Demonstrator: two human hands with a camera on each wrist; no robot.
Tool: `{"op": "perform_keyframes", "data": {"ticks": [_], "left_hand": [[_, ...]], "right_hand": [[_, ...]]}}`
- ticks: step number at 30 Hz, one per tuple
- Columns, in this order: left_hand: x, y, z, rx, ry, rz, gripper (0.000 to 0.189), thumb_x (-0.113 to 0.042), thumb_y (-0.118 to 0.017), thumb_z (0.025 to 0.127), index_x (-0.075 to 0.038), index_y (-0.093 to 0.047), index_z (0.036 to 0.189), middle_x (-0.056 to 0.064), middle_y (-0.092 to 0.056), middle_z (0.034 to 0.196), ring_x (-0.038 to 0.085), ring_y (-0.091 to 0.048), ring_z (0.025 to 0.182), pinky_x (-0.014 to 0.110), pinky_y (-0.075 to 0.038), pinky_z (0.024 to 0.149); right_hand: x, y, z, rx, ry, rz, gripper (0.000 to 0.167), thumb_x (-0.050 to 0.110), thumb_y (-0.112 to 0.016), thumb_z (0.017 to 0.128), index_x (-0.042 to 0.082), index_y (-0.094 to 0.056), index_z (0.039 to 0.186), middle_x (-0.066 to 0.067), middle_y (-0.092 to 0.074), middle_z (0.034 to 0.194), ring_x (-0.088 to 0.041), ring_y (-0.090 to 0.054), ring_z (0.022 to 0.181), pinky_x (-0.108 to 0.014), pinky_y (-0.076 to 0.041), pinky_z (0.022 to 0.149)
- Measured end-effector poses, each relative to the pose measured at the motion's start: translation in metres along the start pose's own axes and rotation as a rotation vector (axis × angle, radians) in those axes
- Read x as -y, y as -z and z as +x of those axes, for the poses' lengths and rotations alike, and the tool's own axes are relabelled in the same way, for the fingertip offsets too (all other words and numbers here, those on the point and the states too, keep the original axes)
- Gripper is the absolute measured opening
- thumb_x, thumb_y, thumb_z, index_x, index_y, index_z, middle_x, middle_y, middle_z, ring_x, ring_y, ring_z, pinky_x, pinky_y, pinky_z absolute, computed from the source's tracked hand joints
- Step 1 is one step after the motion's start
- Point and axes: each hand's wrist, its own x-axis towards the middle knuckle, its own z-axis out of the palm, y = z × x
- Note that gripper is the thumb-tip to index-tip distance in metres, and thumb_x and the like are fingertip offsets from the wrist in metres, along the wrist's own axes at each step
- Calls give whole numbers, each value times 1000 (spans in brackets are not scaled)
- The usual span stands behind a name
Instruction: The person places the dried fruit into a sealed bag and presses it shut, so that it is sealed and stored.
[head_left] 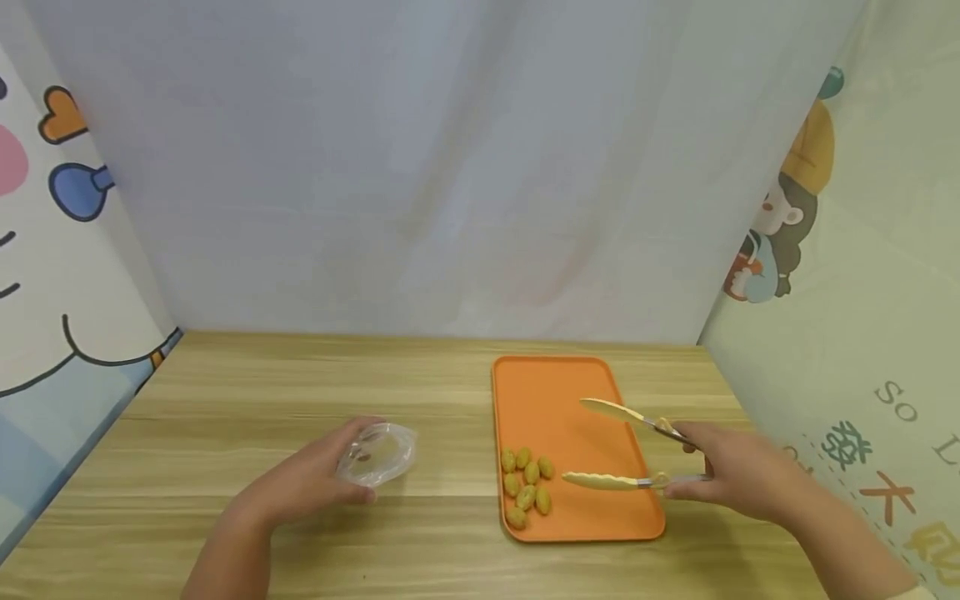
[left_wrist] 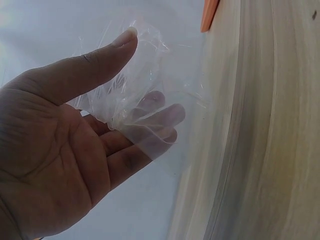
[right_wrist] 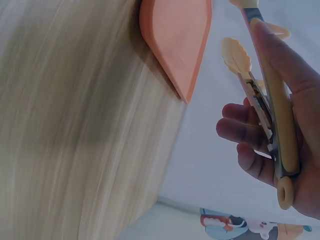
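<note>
Head-cam view down onto a wood-grain table [head_left: 225,425], w/ a person's two bare hands at work. L hand [head_left: 311,479], left of centre, holds a clear plastic bag [head_left: 390,454] — thumb on one side, fingers curved round the other, fingertips visible thru the film in the left wrist view. The bag is thin, crumpled and just above the table.

R hand [head_left: 738,471] is clamped on a pair of tongs [head_left: 607,482], metal w/ cream-yellow heads and grips. Thumb lies along one arm, fingers on the other. The two tong arms stand well apart, heads pointing left over an orange tray [head_left: 566,400]; can't tell if the nearer head touches the tray.

The tray is rectangular w/ rounded corners and a low rim, right of centre. In its near-left corner sits a cluster of small yellowish oval fruits [head_left: 527,497], some touching — the nearer tong head is near them, pinching none. The bag is left of the tray, apart from it.

Behind: a plain pale curtain [head_left: 375,167]. Cartoon-print cloth [head_left: 67,275] at left; pale-green printed cloth [head_left: 885,275] at right, w/ a cartoon figure and lettering.
</note>
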Motion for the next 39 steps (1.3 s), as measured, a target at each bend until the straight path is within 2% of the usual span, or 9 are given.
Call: {"op": "perform_keyframes", "data": {"ticks": [9, 13, 22, 31, 39], "left_hand": [[2, -2, 0, 8, 16, 16, 85, -38, -84, 74, -30, -39, 146, 5, -52, 139, 27, -51, 123, 54, -41, 100], [1, -2, 0, 8, 24, 29, 86, -38, -85, 74, -29, -38, 146, 7, -52, 139, 28, -52, 123, 54, -40, 101], [-2, 0, -1, 21, 72, 33, 86, -42, -84, 74, -34, -38, 146, 4, -53, 138, 27, -52, 121, 55, -42, 98], [0, -1, 0, 20, 82, 22, 86, -42, -84, 73, -35, -38, 146, 5, -53, 139, 28, -52, 122, 55, -42, 98], [2, -2, 0, 20, 82, 31, 87, -42, -84, 73, -35, -38, 146, 3, -52, 139, 26, -52, 122, 54, -41, 99]], "right_hand": [[15, -5, 7, -16, 74, -68, 62, 73, -65, 75, 22, -59, 109, 10, -65, 92, -6, -58, 74, -32, -48, 62], [19, -7, 8, -42, 120, -86, 53, 71, -66, 76, 25, -58, 100, 13, -61, 84, -2, -51, 68, -27, -45, 58], [24, -10, 12, -3, 131, -66, 48, 67, -67, 77, 24, -59, 97, 14, -61, 79, 0, -50, 65, -27, -45, 57], [26, -15, 13, -45, 192, -91, 43, 66, -65, 79, 26, -54, 87, 20, -48, 69, 1, -37, 57, -22, -34, 51], [29, -14, 12, -74, 232, -106, 37, 59, -68, 82, 27, -50, 82, 19, -53, 71, 1, -35, 55, -21, -32, 50]]}}
